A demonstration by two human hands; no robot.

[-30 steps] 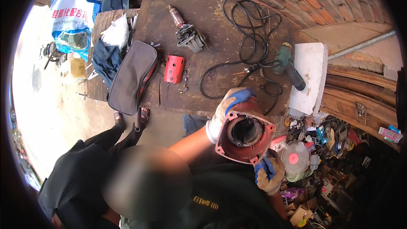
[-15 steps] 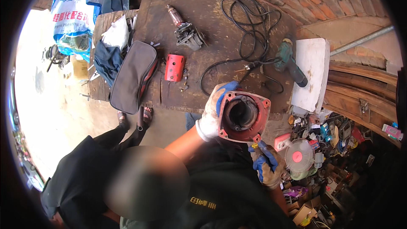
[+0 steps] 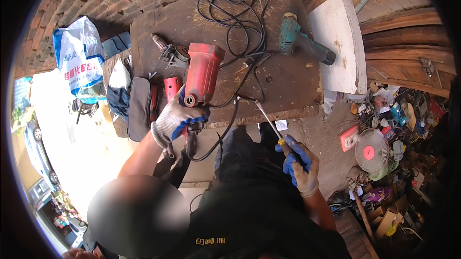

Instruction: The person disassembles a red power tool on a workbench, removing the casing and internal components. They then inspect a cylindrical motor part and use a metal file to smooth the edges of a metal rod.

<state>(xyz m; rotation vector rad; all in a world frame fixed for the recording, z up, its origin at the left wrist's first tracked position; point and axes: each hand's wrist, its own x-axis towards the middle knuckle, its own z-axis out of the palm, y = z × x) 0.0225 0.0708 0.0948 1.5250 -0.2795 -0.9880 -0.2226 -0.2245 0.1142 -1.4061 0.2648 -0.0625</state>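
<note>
left hand (image 3: pixel 176 120) wrapped round lower end of red housing (image 3: pixel 204 74), held up by near edge of wooden table (image 3: pixel 297 86); right hand (image 3: pixel 301 168) gripping screwdriver (image 3: pixel 270 120), tip apart from housing. step looks like screwdriver work on housing; next move seems to call for steady hold, careful aim.

Red housing (image 3: pixel 205 69): hard shell, smooth, slight sheen, scuffed. Screwdriver (image 3: pixel 282 142): bright metal shaft (image 3: pixel 269 120). Left hand (image 3: pixel 178 119), right hand (image 3: pixel 302 163): knit cloth gloves (image 3: pixel 164 124), blue coating smoother. Bench (image 3: pixel 290 84): dark wood, matt, scratched, edge rough. Drill (image 3: pixel 290 36): plastic, low sheen. Pouch (image 3: pixel 139 108): matt cloth. Wall (image 3: pixel 105 9): coarse brick.
</note>
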